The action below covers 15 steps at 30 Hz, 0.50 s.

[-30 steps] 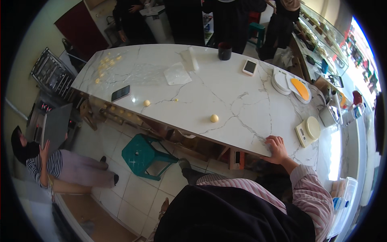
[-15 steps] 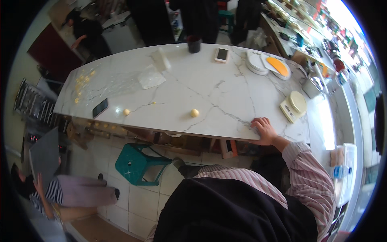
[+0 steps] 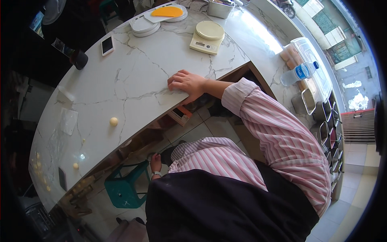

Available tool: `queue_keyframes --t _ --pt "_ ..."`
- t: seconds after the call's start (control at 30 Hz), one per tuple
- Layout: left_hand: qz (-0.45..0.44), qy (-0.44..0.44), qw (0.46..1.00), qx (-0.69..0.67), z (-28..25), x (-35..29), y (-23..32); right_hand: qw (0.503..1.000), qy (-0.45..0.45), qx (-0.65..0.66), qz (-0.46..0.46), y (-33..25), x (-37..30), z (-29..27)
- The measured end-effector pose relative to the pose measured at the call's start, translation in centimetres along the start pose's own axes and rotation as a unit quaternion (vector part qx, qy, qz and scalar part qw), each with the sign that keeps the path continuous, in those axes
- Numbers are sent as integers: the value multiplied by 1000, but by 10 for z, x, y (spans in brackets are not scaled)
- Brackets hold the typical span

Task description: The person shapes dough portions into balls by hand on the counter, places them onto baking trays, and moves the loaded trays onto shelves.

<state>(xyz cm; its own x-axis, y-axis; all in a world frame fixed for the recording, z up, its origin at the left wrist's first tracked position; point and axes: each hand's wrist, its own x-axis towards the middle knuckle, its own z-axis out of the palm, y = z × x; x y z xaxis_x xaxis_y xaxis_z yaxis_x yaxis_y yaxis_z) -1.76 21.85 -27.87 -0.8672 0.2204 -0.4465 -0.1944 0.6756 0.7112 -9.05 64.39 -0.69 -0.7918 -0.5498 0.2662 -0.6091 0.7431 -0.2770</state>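
My right hand (image 3: 188, 84) rests palm down on the near edge of the white marbled table (image 3: 141, 72). Its fingers are bent and slightly apart on the top, with nothing in them. Low down, by my knee and the green stool (image 3: 121, 189), my left hand (image 3: 155, 164) hangs with a pale band at its wrist. Its fingers are too small to read. A round pale-yellow dough ball (image 3: 113, 122) lies left of my right hand. Farther left is a second dough ball (image 3: 75, 165), with a tiny yellow crumb (image 3: 83, 140) between them.
Beyond my right hand stands a cream kitchen scale (image 3: 207, 38). White scales (image 3: 145, 26) bear an orange scraper (image 3: 168, 11). A phone (image 3: 107, 45), dark cup (image 3: 79, 59) and clear plastic sheet (image 3: 69, 121) lie leftward. A water bottle (image 3: 298, 74) stands at the right.
The view has swung to the right, so the table appears turned. My right hand stays on the table edge. My left hand has come into view by the stool.
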Motion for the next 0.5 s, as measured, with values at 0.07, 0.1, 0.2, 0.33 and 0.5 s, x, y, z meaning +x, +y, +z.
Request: queue_keyframes --t 0.07,0.1,0.2,0.33,0.5 --pt "2 -19 1000 -2 2 -10 20 1000 3 5 12 1 -8 -4" --pt "21 0 1000 14 1 -15 3 1000 3 4 7 -1 -3 -5" --pt "-20 52 998 32 -6 -40 -69 1000 5 8 -8 -4 11 -5" --pt "-206 96 973 26 -13 -80 -131 1000 -10 -3 -2 -5 14 -4" --pt "-336 156 926 -74 -8 -115 -156 995 -70 -54 36 -10 16 -12"
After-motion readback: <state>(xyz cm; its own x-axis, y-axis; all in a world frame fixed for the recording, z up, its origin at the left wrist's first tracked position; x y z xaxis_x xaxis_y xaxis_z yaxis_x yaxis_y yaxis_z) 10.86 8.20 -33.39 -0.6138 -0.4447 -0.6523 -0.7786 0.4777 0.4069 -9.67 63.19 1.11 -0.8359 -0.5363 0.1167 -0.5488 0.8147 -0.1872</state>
